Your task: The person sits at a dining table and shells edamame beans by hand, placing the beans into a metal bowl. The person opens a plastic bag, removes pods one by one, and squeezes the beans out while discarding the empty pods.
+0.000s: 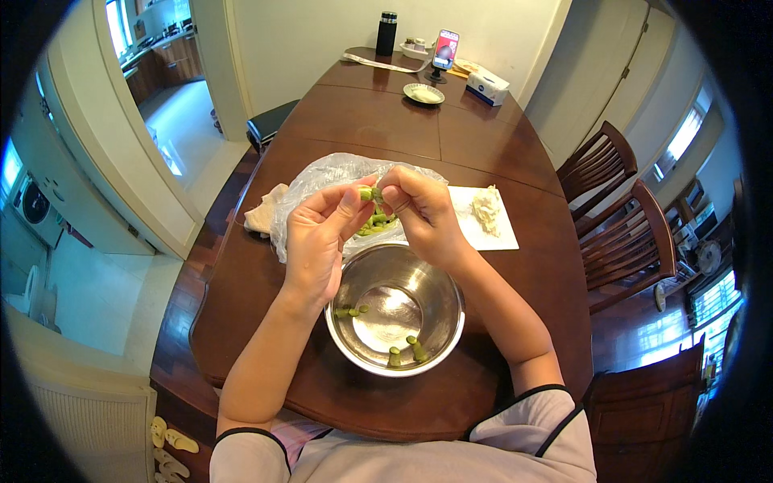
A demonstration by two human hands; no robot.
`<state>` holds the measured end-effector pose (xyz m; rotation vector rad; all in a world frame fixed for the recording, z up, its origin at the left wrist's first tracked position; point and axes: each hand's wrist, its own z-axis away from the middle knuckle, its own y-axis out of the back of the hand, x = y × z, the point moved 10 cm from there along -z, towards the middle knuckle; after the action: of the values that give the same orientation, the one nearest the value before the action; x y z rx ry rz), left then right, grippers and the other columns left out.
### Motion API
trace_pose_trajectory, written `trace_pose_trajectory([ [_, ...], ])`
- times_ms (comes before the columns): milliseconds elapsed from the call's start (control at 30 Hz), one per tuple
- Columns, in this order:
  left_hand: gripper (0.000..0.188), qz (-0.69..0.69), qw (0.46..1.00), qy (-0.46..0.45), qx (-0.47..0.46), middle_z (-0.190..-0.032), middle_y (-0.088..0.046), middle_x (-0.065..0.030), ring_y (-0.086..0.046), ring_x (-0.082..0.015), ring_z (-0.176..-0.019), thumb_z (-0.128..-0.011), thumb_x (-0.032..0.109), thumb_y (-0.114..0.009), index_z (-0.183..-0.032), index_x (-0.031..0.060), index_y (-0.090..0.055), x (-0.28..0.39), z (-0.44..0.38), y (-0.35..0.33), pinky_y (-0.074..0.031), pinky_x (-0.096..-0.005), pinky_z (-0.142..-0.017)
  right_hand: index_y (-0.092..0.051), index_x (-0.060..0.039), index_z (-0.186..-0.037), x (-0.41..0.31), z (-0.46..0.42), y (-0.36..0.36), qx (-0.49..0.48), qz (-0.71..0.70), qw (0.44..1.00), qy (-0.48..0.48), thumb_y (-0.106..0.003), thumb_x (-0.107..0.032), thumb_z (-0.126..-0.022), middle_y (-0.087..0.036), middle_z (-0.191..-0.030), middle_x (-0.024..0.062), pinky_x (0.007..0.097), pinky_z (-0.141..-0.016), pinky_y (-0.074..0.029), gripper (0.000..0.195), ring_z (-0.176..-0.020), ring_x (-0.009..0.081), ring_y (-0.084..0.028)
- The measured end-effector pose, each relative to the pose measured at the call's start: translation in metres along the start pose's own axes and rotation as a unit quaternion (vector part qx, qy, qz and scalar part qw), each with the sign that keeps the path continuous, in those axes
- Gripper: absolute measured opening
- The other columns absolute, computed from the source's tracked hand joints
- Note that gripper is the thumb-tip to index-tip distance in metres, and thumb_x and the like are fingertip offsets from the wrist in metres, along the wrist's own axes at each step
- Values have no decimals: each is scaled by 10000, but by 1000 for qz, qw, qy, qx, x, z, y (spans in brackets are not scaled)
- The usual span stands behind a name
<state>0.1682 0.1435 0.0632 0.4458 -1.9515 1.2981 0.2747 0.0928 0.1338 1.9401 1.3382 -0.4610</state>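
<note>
Between the fingertips of both hands is a green bean pod (366,194), held above the far rim of a steel mixing bowl (395,362). My left hand (326,235) pinches its left end; my right hand (420,214) has thumb and bent fingers at its right end. A few green beans (378,223) show beneath the hands, in a clear plastic bag (326,172) spread behind the bowl. Inside the bowl lie several short green pieces (416,349), some at the left wall, others at the near side. The hands partly hide the bag.
Right of the bag, a white board (507,232) bears a pale, crumpled heap (486,211). A beige cloth (264,211) lies at the left. Farther back on the wooden table (374,115) stand a small dish (424,93), a phone on a stand (445,49), a tissue pack (487,89) and a black flask (386,35).
</note>
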Motion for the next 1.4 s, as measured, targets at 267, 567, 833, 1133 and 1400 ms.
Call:
trace_pose_trajectory([
  [267,191,-165,974,-139,73,-1022,-699,-149,-697,-179,-879,-933,98,-647,-1025,-69,-661,26,8,5,-597,-283,-809,-567,30,-884,1,1,-4,5,58,998,17,-585,-56,-930,-512,-714,149,348,-575,-407,99,-627,270,-500],
  [567,228,-198,962,-174,75,-972,-713,-118,-681,-127,-872,-878,41,-713,-1062,-89,-674,26,11,3,-563,-243,-802,-551,28,-858,1,2,-3,7,49,999,17,-588,-72,-933,-510,-711,146,358,-565,-399,131,-622,277,-502],
  [833,222,-188,972,-137,39,-1007,-710,-134,-689,-155,-886,-897,58,-689,-1079,-68,-670,19,5,4,-578,-269,-815,-574,29,-887,1,1,-3,-7,15,1000,12,-581,-80,-943,-555,-738,141,342,-599,-436,122,-653,256,-545],
  [1133,208,-188,973,-129,39,-960,-712,-97,-670,-106,-827,-949,92,-633,-1067,-77,-666,14,3,2,-559,-235,-777,-571,28,-880,6,1,-5,-18,15,1000,15,-578,-55,-934,-553,-730,136,335,-595,-435,99,-644,246,-541],
  [1400,235,-157,981,-111,37,-964,-707,-89,-671,-112,-832,-984,132,-586,-1065,-74,-667,11,2,4,-565,-243,-787,-563,30,-862,11,1,-7,-15,-16,1000,-1,-577,-63,-941,-548,-722,135,330,-600,-437,123,-645,237,-536],
])
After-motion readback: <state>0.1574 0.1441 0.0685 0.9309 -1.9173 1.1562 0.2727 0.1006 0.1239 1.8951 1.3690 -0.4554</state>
